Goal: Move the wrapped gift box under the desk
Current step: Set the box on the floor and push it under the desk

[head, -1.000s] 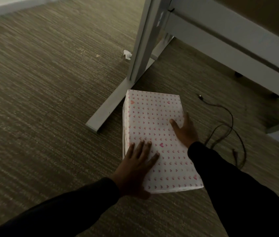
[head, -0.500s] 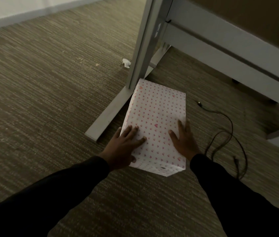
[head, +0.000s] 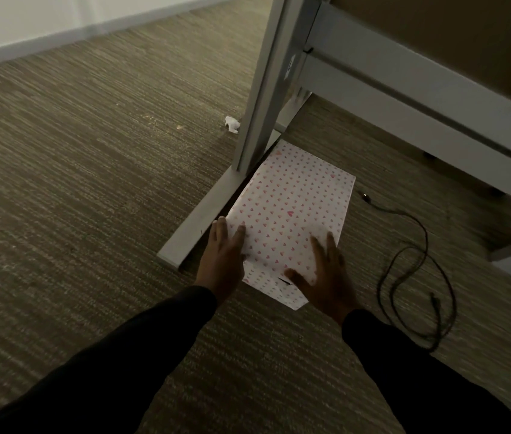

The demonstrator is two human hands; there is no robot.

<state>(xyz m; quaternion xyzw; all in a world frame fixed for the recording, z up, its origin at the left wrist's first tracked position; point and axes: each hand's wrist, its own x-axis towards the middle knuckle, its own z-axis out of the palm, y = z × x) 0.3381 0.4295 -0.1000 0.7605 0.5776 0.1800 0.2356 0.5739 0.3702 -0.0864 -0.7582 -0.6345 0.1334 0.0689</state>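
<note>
- A wrapped gift box (head: 291, 214) (white paper with small pink hearts) lies flat on a brown carpet (head: 91, 198), its left edge just beside the grey desk leg (head: 263, 89) and foot.
- The left hand (head: 222, 258) lies open, fingers on the box's near left corner.
- The right hand (head: 326, 277) lies open and flat on the box's near right end.
- A black cable (head: 417, 277) curls on the carpet to the right, apart from the box.

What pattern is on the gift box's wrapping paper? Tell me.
Small pink and red hearts on white paper, seen in the head view on the gift box.
</note>
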